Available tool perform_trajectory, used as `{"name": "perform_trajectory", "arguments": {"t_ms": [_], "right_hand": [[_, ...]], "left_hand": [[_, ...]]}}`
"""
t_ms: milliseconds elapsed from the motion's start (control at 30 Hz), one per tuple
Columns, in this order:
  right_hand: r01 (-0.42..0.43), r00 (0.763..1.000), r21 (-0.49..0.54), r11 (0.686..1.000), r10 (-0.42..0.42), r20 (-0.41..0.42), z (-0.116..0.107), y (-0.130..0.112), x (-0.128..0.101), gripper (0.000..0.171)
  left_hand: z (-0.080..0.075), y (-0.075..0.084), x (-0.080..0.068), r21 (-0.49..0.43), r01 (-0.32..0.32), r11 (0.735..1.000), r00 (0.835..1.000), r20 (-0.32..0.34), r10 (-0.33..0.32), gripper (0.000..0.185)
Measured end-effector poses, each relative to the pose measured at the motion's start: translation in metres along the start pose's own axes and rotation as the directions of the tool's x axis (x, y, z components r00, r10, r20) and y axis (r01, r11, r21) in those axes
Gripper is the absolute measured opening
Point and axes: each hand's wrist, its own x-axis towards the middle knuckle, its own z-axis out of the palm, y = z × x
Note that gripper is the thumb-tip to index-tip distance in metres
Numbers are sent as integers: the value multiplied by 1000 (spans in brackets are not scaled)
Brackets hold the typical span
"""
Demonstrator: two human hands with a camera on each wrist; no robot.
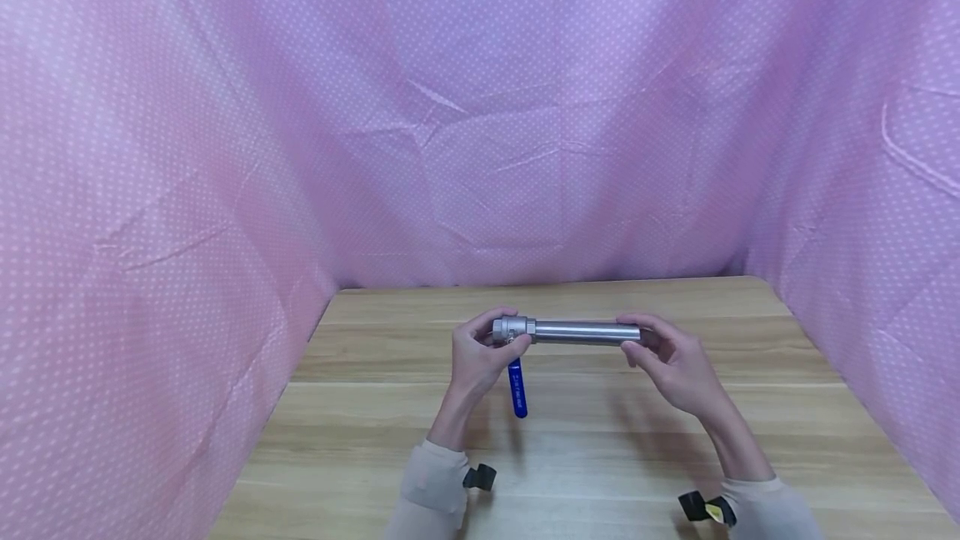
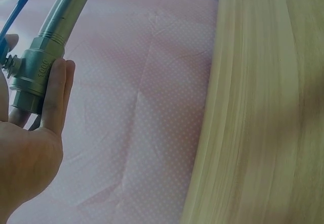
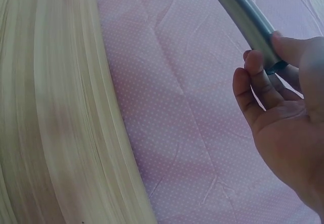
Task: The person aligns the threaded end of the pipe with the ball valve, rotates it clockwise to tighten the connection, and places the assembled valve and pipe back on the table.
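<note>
Steel ball valve with pipe nipple threaded in, held horizontal in the air just above the wooden surface. Left hand wrapped around the valve body, fingers curled on it (confirmed in left wrist view, "1000" stamped on the body). Blue lever handle hanging straight down below the valve. Right hand pinching the free pipe end between thumb and fingertips, palm off the metal. Pink dotted cloth draped behind and on both sides. 2 wrist straps visible at sleeve cuffs.
</note>
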Motion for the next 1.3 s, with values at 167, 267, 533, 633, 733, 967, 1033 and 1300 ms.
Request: {"name": "perform_trajectory", "arguments": {"t_ms": [167,267,533,633,733,967,1033,1300], "right_hand": [[-10,1000,-14,1000,10,0,-1,0,-1,35],[3,1000,33,999,-3,8,-1,1,0,40],[45,999,40,998,-46,24,0,3,1,45],[41,999,29,999,-42,12,0,2,1,43],[19,1000,18,1000,-19,6,0,2,0,41],[-10,1000,-42,999,10,3,1,1,0,33],[-5,1000,-55,998,6,1,1,1,0,32],[-19,1000,-45,999,20,11,2,3,1,34]], "left_hand": [[0,-1,0,-4,0,1000,1000,5,0,39],[0,-1,0,-5,2,1000,1000,7,-2,40],[1,-1,1,0,15,1000,1000,7,-15,40],[1,-1,0,-1,12,1000,1000,8,-12,41],[1,-1,0,-2,8,1000,1000,9,-8,42],[0,-2,0,-20,12,1000,1000,11,-12,42],[0,-3,0,-22,11,1000,1000,11,-11,43],[-1,-3,1,-27,22,999,1000,11,-22,40]]}}
